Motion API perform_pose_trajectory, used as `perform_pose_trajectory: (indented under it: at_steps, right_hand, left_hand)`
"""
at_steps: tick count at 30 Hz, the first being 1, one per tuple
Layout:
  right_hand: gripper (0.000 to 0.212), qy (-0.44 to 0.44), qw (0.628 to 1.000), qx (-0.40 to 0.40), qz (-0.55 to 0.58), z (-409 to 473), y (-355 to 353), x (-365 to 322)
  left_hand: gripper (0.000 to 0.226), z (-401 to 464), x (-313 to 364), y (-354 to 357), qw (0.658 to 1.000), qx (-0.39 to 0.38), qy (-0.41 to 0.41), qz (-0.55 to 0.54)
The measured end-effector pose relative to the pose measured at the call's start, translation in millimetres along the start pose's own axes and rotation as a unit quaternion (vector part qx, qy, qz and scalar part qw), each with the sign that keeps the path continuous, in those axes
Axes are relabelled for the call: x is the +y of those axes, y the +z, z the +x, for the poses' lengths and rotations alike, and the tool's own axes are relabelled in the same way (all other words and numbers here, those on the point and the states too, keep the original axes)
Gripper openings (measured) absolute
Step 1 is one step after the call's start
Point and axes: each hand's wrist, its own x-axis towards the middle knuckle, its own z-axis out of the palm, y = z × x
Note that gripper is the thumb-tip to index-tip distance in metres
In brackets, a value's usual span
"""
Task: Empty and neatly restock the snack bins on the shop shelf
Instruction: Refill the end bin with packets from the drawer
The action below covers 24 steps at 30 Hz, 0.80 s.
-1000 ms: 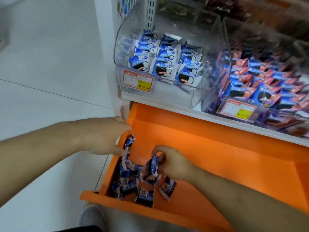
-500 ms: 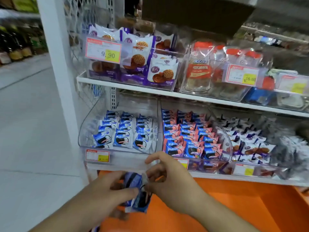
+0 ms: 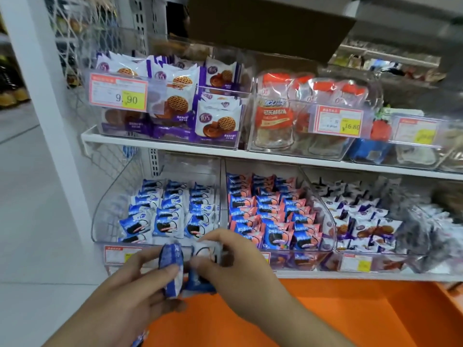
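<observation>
Holding two small blue packets point(image 3: 172, 269) up in front of the shelf, the person has both hands at the bottom middle of the head view, about 6 o'clock. These packets look light and crinkly, a soft foil wrap round a stiff biscuit, so I would judge them slippery at the flat faces and easy to crush if squeezed hard; the crimped ends or the narrow edges are the safest places to take hold.

The left hand point(image 3: 130, 294) comes up from 7 o'clock, palm turned inward, its fingers point(image 3: 160, 274) curled and pinching the nearer packet, which stands on edge. The right hand point(image 3: 240, 271) reaches in from 5 o'clock, back of the hand to the camera, its fingers curled round a second packet point(image 3: 203, 281) just beside the first; the two packets touch or nearly so.

Straight above the hands, toward 12 o'clock, sits the clear bin point(image 3: 110, 211) with matching blue packets laid in three tidy rows, only partly filled. To its right, at 3 o'clock, a pink bin point(image 3: 325, 221) looks full. Below, an orange tray point(image 3: 350, 316) spreads out.
</observation>
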Motion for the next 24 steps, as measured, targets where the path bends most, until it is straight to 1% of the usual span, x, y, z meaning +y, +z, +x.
perform_pose_trajectory:
  at_steps: [3,6,10,11,13,14,18,22,24]
  right_hand:
    - [0.015,-0.002,1.000,0.027,-0.002,3,-9,2]
    - [0.023,-0.007,0.999,0.036,0.022,3,-11,4]
    - [0.022,0.005,0.994,0.030,0.101,1,-8,5]
    - [0.027,0.008,0.992,0.023,0.121,0,-7,5]
    - [0.042,0.009,0.990,0.010,0.142,0,-4,8]
    - [0.044,0.003,0.989,0.000,0.146,-1,-3,7]
    - [0.033,-0.025,0.993,-0.012,0.113,-2,-3,9]
    - [0.034,-0.028,0.997,-0.030,0.062,-3,-3,7]
    - [0.034,-0.024,0.998,-0.028,0.049,-2,-4,7]
  left_hand:
    - [0.052,9,1,-9,0.999,-0.012,-0.010,-0.031]
    - [0.045,10,4,-19,0.998,-0.012,-0.033,-0.055]
    - [0.033,7,1,-31,0.999,-0.015,-0.037,-0.035]
    - [0.031,6,0,-32,0.999,-0.016,-0.036,-0.028]
    - [0.030,3,-2,-32,0.999,-0.017,-0.031,-0.003]
    - [0.032,2,-2,-31,0.999,-0.014,-0.028,0.009]
    - [0.039,-2,1,-31,0.999,0.005,-0.018,0.047]
    - [0.040,-2,5,-31,0.991,-0.004,0.011,0.131]
    - [0.033,0,6,-32,0.981,-0.016,0.028,0.191]
